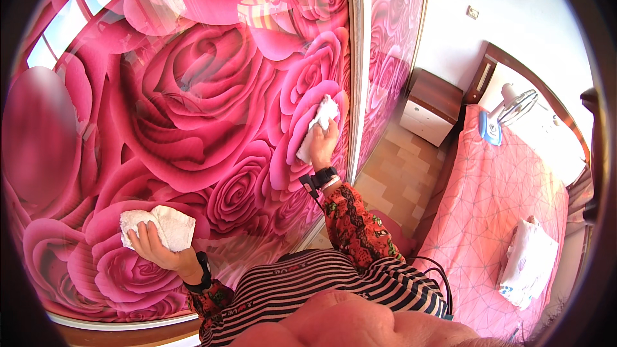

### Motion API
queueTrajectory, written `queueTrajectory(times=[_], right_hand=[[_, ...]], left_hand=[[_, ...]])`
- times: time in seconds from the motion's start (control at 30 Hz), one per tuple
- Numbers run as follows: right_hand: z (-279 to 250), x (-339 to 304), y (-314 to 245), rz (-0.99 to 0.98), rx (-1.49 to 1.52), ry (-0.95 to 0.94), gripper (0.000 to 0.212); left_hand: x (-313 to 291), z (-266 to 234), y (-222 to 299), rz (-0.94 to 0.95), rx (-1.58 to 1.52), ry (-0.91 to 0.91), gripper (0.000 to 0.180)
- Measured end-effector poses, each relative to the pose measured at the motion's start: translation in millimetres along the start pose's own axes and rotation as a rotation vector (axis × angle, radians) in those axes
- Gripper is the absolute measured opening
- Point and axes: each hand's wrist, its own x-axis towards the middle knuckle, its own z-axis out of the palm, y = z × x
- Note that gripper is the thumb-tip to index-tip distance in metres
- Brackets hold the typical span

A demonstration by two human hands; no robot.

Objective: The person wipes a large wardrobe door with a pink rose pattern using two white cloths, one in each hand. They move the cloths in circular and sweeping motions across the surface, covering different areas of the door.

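Observation:
A tall glossy panel (193,103) printed with large pink roses fills the left and middle of the view, perhaps a wardrobe door. My left hand (153,245) presses a folded white cloth (177,226) against its lower left part, fingers laid over the cloth. Higher up, near the panel's right edge, my right hand (323,144) grips a second white cloth (326,110), bunched and held to the surface. Part of each cloth is hidden under the hand. Dark bands circle both wrists, and patterned red sleeves cover my forearms.
A pale vertical frame (357,77) separates this panel from another rose-printed one (392,26). To the right stand a brown and white nightstand (432,106) and a bed with a pink cover (488,205). On the bed are a fan (491,128) and a white pillow (530,263).

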Motion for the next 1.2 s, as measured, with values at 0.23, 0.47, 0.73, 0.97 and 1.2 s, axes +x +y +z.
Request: queueTrajectory(times=[0.23, 0.47, 0.73, 0.97, 1.2], right_hand=[[41, -19, -147, -0.664, -0.052, -0.214, 0.047], [56, -12, -185, -0.860, 0.021, -0.376, 0.047], [16, 44, -78, -0.470, -0.096, -0.055, 0.038], [-14, 53, -11, -0.052, -0.035, -0.032, 0.040], [30, 50, -105, -0.390, 0.012, -0.123, 0.046]], left_hand=[[11, 6, 14, -0.034, -0.008, 0.037, 0.037], [21, 15, 24, -0.048, -0.084, 0.002, 0.042], [21, 18, 32, -0.076, -0.057, -0.015, 0.041], [22, 27, 40, -0.070, -0.057, -0.006, 0.040], [22, 36, 49, -0.085, -0.077, -0.008, 0.040]])
